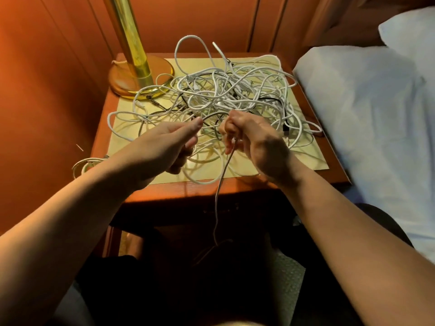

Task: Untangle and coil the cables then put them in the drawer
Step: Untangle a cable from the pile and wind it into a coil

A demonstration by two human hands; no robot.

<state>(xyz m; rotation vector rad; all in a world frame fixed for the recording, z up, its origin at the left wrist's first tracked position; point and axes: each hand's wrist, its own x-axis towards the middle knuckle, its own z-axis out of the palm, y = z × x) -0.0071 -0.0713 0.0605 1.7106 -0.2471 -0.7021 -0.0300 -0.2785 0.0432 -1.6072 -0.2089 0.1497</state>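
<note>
A big tangle of white and a few dark cables (226,92) covers the top of the wooden nightstand (334,170). My left hand (169,144) pinches a white strand between thumb and forefinger at the tangle's near edge. My right hand (254,142) is closed around a white cable (221,182), whose loose end hangs down past the nightstand's front edge into the dark below. The short stretch of cable between my two hands arches upward. The drawer front (188,212) lies in shadow under the top.
A brass lamp (138,67) on a round base stands at the nightstand's back left corner. A bed with pale sheets (376,118) borders the right side. Another white cable (84,164) hangs off the left edge. Wood-panelled wall stands behind and to the left.
</note>
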